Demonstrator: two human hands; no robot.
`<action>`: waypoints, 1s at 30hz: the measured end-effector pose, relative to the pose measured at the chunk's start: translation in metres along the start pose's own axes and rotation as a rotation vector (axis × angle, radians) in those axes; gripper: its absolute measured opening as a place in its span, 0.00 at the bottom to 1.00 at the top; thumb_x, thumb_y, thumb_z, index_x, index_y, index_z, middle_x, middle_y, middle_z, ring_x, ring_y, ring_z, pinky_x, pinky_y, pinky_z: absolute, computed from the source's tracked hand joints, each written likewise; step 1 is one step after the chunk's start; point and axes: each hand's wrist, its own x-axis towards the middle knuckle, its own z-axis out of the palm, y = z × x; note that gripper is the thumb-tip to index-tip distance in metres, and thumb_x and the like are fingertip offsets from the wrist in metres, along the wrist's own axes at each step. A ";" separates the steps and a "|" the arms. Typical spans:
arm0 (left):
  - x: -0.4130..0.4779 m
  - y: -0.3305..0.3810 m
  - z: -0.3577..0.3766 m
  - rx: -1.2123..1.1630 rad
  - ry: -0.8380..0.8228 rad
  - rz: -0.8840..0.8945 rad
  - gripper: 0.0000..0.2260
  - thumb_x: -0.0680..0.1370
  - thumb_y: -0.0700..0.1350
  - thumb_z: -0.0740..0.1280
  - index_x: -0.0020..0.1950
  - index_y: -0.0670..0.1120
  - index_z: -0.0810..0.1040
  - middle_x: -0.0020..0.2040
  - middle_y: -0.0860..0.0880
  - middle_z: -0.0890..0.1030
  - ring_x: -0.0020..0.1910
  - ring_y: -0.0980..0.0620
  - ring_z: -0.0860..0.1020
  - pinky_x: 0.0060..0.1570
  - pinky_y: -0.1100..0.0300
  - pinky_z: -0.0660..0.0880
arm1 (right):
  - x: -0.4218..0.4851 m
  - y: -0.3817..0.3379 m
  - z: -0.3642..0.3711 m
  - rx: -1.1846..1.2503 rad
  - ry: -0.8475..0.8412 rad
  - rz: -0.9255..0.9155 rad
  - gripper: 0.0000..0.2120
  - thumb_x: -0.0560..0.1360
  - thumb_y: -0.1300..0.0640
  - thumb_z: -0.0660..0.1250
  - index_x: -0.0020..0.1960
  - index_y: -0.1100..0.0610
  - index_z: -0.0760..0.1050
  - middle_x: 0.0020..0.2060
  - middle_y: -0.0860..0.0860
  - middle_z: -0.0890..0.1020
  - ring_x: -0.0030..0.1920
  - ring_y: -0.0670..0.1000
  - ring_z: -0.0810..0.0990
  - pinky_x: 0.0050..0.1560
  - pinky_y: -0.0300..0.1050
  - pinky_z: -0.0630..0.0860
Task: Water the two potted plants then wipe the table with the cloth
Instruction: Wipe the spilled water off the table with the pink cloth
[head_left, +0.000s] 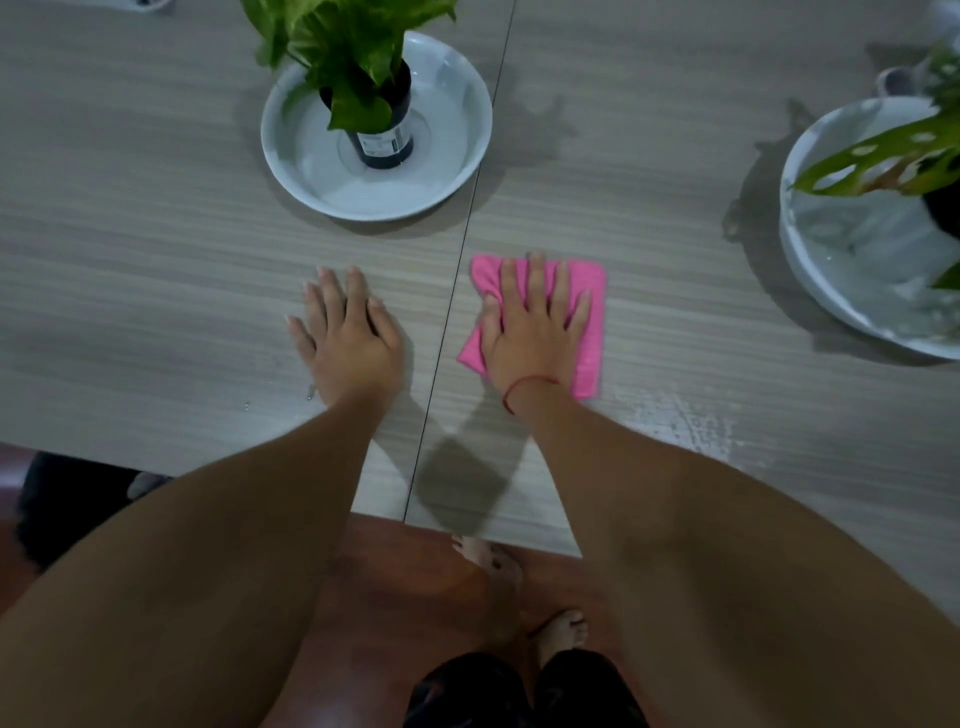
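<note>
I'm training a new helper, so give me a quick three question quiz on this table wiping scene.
1. True or false: the right hand lies flat on the pink cloth.
2. The left hand rests on: A) the table B) the white dish C) the cloth
3. What does the black pot stand in?

Key: 1 true. 2 A. 3 The white dish.

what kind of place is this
Probably a home or office room: a wood-grain table made of two joined tops, potted plants in white basins, and a reddish floor with bare feet.
</note>
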 end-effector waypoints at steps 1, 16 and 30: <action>0.000 -0.001 0.001 0.002 0.005 0.000 0.22 0.83 0.51 0.49 0.79 0.53 0.57 0.80 0.48 0.54 0.80 0.48 0.47 0.76 0.44 0.41 | 0.003 -0.011 0.002 0.003 -0.009 0.003 0.27 0.82 0.42 0.39 0.79 0.47 0.41 0.78 0.51 0.43 0.77 0.58 0.40 0.74 0.60 0.35; -0.036 0.062 -0.003 0.068 -0.085 0.124 0.25 0.83 0.50 0.50 0.80 0.48 0.53 0.80 0.45 0.54 0.79 0.47 0.49 0.76 0.44 0.47 | -0.032 0.045 -0.010 0.032 -0.109 -0.131 0.25 0.83 0.45 0.43 0.79 0.47 0.45 0.79 0.47 0.46 0.78 0.52 0.42 0.77 0.53 0.41; -0.125 0.134 0.055 0.026 -0.047 0.189 0.23 0.83 0.50 0.50 0.78 0.52 0.59 0.80 0.45 0.55 0.79 0.48 0.50 0.76 0.46 0.43 | -0.062 0.178 -0.023 0.081 0.065 0.288 0.25 0.82 0.43 0.47 0.78 0.44 0.49 0.79 0.47 0.49 0.78 0.54 0.44 0.75 0.55 0.39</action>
